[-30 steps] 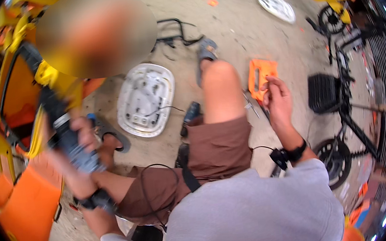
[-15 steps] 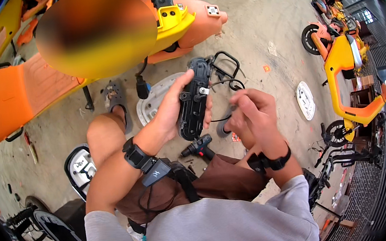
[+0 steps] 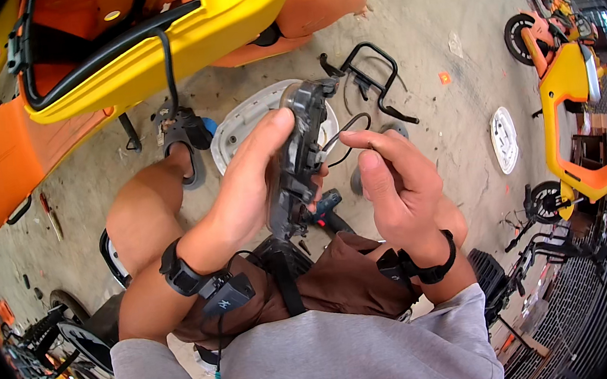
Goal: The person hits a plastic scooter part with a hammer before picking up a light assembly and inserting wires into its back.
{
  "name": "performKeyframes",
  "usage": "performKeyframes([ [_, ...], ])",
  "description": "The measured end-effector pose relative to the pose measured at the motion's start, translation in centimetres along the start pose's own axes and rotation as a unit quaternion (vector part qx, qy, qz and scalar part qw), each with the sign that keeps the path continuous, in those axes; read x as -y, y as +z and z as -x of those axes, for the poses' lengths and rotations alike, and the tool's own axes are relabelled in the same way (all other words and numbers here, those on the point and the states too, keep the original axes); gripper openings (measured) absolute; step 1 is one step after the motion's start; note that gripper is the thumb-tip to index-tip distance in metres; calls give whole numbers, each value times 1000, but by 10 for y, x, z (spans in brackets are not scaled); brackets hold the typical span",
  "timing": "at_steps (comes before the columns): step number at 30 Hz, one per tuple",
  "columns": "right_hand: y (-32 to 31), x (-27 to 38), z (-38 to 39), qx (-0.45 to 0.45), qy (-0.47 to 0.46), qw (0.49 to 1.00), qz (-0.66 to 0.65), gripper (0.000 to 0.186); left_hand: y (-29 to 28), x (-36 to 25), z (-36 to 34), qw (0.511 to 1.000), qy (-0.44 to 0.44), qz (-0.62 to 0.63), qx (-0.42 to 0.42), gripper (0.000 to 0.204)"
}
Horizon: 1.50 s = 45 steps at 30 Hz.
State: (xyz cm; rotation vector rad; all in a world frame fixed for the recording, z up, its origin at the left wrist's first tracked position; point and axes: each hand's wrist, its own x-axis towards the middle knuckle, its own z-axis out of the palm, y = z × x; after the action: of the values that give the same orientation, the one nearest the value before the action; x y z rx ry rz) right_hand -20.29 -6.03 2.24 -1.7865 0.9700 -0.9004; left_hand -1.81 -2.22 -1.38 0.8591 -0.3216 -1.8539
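My left hand [image 3: 243,185] is closed around a long black housing [image 3: 293,164] with moulded fittings and a thin black cable [image 3: 361,115]. It holds the housing tilted above my lap. My right hand [image 3: 402,197] is just to the right of the housing, fingers curled and index fingertip by the cable; whether it pinches anything is unclear. Behind the housing a white oval panel [image 3: 231,141] lies on the floor, partly hidden. A cordless drill [image 3: 326,205] lies below, between my legs.
A yellow and orange scooter body [image 3: 126,82] stands close at front left, with a screwdriver [image 3: 50,214] below. A black tube bracket [image 3: 388,75] and a white shell [image 3: 503,138] lie on the concrete floor [image 3: 447,136]. Other scooters [image 3: 567,137] line the right.
My view has swung round from a second ago. Since half a second ago the housing has turned more edge-on in my left hand, and my right hand has dropped slightly.
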Motion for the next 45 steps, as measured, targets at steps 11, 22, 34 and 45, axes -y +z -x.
performKeyframes([
  [11,4,-6,-6,-25,-15,998,53,24,6,13,5,995,74,-64,11,44],
  [22,2,-5,-4,-61,-30,992,108,15,2,14,3,985,121,-119,-23,52],
  [34,-6,-9,-2,-50,18,993,107,14,6,16,7,968,133,-208,-47,57],
  [45,-10,-11,2,-37,30,996,74,15,7,16,8,969,110,-223,-11,53],
])
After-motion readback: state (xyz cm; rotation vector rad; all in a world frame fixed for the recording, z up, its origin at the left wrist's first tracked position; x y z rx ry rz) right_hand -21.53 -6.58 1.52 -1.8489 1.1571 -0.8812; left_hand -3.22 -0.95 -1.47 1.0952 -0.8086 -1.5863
